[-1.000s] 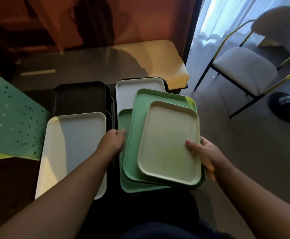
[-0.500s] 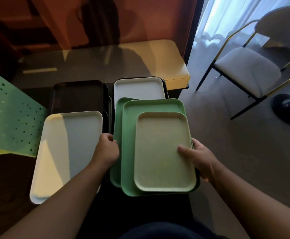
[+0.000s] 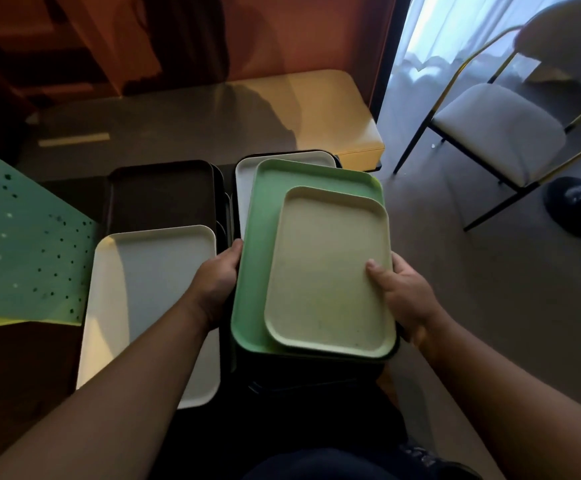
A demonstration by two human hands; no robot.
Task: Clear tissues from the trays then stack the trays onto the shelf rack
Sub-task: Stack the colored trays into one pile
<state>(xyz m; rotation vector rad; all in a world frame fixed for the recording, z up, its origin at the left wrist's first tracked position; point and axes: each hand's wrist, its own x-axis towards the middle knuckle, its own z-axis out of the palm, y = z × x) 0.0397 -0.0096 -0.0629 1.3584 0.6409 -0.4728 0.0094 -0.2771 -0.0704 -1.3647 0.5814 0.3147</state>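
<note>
Shifted up and right since before: green tray (image 3: pixel 258 258) with pale tray (image 3: pixel 327 271) nested on top, now hiding the lower green one. Left grip (image 3: pixel 218 285) clamped on its left edge, right grip (image 3: pixel 403 299) on the right, thumb on pale tray. White tray (image 3: pixel 150 289) alongside, on bench.

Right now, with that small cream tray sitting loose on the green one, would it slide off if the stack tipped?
Probably. The cream tray looks smooth and rests flat on the green tray, only the right hand's thumb pinning it. It seems rigid, keeping its shape unsupported. Likely light, since the left hand helps carry the stack easily.
</note>
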